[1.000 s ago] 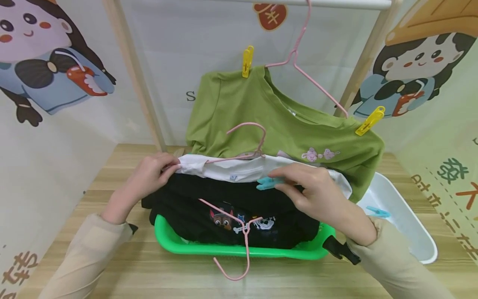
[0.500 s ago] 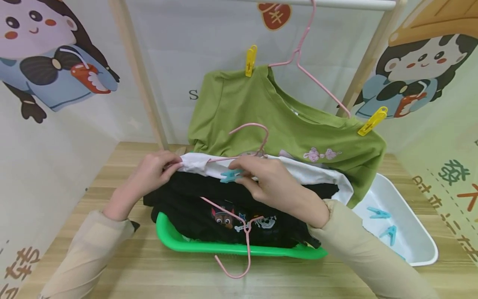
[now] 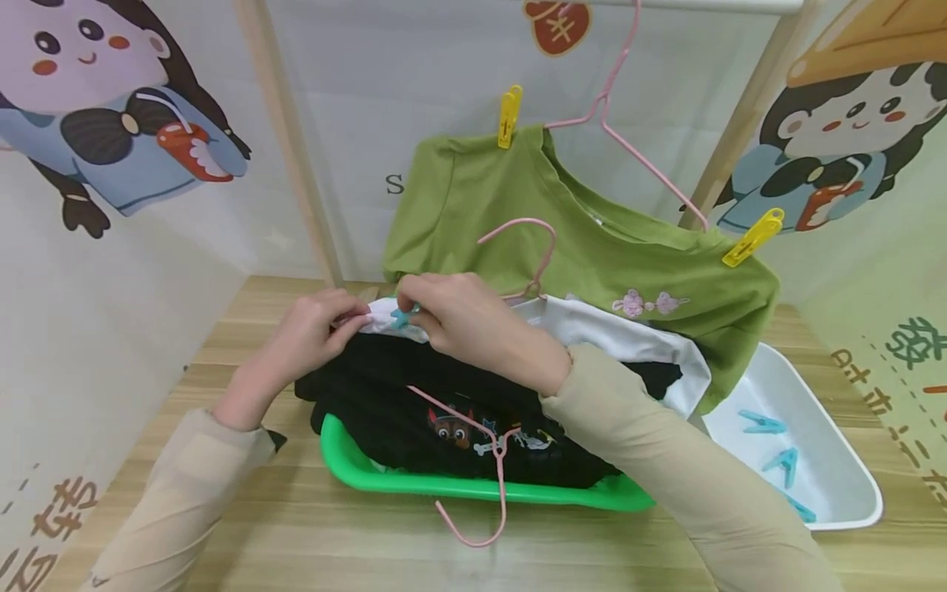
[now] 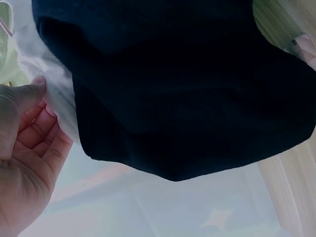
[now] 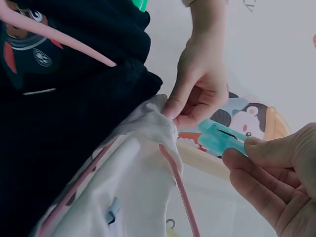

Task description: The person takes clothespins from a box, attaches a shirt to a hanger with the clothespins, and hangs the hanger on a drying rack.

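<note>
My left hand (image 3: 314, 329) pinches the shoulder of a white shirt (image 3: 610, 333) between thumb and fingers; the left wrist view shows that grip on the white cloth (image 4: 49, 69). In my right hand (image 3: 473, 325) a light blue clothespin (image 5: 219, 137) is held between thumb and fingertips, close to the left hand and the white shoulder. Inside the white shirt sits a pink hanger (image 3: 549, 255), its hook standing up. A black shirt (image 3: 355, 382) with cartoon dogs lies below, over a green basket (image 3: 422, 487). Another pink hanger (image 3: 501, 485) rests on it. My right forearm hides part of both shirts.
Behind, a green shirt (image 3: 473, 214) hangs on a pink hanger (image 3: 651, 168) with yellow clothespins (image 3: 509, 117) at its shoulders. A wooden rack post (image 3: 292, 140) stands at left. On the right, a white tray (image 3: 851, 460) holds several blue clothespins (image 3: 762, 423).
My right hand has moved left along the white shirt's neckline with the blue clothespin, up to the left hand. The left hand keeps its pinch. More of the tray's clothespins now show.
</note>
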### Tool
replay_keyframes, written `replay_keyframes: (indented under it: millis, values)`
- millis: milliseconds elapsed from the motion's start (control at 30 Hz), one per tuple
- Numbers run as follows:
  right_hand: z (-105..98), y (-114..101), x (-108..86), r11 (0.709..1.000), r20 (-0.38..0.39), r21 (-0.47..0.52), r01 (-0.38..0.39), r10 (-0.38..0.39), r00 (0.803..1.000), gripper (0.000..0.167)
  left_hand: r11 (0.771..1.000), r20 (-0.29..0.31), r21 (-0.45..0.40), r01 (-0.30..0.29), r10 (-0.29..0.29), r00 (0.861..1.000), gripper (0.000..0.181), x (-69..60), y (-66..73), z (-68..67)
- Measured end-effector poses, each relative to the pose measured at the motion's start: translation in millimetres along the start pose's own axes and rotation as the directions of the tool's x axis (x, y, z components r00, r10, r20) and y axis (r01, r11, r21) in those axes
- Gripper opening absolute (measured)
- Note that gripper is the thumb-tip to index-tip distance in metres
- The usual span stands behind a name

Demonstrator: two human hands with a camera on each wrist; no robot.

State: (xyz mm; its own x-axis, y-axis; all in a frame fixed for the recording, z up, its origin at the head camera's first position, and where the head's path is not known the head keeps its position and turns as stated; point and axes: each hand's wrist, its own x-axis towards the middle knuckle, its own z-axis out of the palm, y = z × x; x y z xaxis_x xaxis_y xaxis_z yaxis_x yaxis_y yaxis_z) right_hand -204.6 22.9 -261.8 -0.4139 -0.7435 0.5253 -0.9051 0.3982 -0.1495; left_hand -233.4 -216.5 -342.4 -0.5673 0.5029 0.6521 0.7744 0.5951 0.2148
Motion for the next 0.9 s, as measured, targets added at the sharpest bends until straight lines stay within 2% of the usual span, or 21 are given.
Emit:
replay_keyframes:
  millis: [200,367,533,900]
  values:
    - [6,3,22.3,0.999,0.134,-0.051,-0.010,0.017,0.991,0.009,1.000,-0.003,-0.008,-0.008,0.008,1.000,0.011,2.4,3.8,-4.0]
    - [7,1,30.6,0.994,0.207,-0.107,0.010,0.012,0.978,0.010,1.000,-0.001,-0.008,-0.017,0.017,1.000,0.013,1.2,6.3,-6.0]
    - [5,-3,36.4,0.981,0.249,-0.189,0.032,0.016,0.968,0.010,0.999,-0.016,-0.014,-0.030,0.030,0.999,0.014,0.6,8.4,-7.1]
    - [7,-9,51.0,0.959,0.313,-0.274,0.072,0.018,0.949,0.008,0.998,-0.024,0.002,-0.058,0.058,0.998,0.014,1.0,12.0,-8.1]
